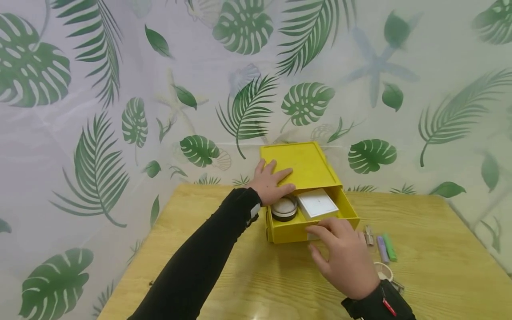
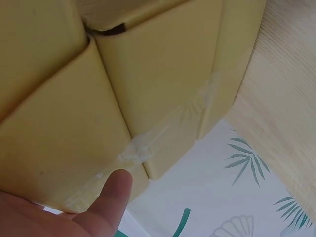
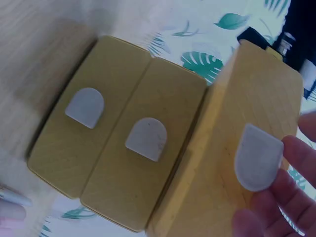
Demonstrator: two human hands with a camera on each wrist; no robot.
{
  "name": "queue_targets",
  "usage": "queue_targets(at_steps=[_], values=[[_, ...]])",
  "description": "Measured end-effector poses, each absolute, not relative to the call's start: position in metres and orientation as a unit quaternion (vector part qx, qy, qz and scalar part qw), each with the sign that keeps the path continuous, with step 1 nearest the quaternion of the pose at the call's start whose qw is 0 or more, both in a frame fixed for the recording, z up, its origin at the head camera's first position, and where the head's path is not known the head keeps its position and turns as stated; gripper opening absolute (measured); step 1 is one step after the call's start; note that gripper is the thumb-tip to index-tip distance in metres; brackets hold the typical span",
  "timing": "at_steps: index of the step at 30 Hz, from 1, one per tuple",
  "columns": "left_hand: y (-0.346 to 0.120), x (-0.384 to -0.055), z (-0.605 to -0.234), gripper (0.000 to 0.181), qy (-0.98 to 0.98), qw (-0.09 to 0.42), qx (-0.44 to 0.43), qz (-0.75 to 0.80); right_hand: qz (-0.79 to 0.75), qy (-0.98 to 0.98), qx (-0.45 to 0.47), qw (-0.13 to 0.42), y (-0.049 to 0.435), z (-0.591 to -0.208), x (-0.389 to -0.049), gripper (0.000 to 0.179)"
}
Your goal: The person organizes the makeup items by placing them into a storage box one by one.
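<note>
A yellow drawer box (image 1: 300, 164) stands at the back of the table with its top drawer (image 1: 286, 233) pulled out. Inside the drawer lie a round dark-rimmed container (image 1: 284, 209) and a white box (image 1: 318, 204). My left hand (image 1: 272, 182) rests spread on the box's top. One of its fingers (image 2: 113, 197) shows near clear tape on a yellow side panel in the left wrist view. At the drawer's front, my right hand (image 1: 348, 260) has its fingers curled at the pale pull tab (image 3: 259, 158). Two lower drawers with tabs appear shut in the right wrist view.
Right of the box lie a silvery tube (image 1: 369, 235), a purple tube (image 1: 382, 249) and a green tube (image 1: 389, 247). A round pale item (image 1: 383, 271) is partly hidden by my right wrist. Leaf-printed cloth (image 1: 200, 111) hangs behind the wooden table (image 1: 236, 275).
</note>
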State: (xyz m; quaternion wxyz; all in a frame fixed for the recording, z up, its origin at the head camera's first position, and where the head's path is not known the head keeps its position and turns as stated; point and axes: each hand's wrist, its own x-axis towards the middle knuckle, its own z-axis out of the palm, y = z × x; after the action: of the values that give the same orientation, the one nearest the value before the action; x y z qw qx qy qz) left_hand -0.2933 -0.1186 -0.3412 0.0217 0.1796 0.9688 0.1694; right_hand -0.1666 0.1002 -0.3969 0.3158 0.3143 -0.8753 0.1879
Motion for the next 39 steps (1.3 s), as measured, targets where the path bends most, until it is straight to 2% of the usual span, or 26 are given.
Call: queue_targets(at_steps=[9, 18, 28, 39], values=[[-0.12, -0.291, -0.341, 0.058, 0.967, 0.024, 0.187, 0.171, 0.189, -0.885, 0.332, 0.266, 0.092, -0.404, -0.181, 0.049], [-0.12, -0.292, -0.347, 0.057, 0.97, 0.038, 0.177, 0.162, 0.208, -0.898, 0.315, 0.225, 0.085, -0.409, -0.204, 0.049], [-0.119, -0.297, -0.339, 0.056, 0.973, 0.024, 0.177, 0.147, 0.223, -0.891, 0.32, 0.234, 0.08, -0.404, -0.224, 0.047], [-0.119, -0.295, -0.341, 0.056, 0.973, 0.021, 0.173, 0.152, 0.226, -0.9, 0.3, 0.22, 0.075, -0.404, -0.238, 0.049]])
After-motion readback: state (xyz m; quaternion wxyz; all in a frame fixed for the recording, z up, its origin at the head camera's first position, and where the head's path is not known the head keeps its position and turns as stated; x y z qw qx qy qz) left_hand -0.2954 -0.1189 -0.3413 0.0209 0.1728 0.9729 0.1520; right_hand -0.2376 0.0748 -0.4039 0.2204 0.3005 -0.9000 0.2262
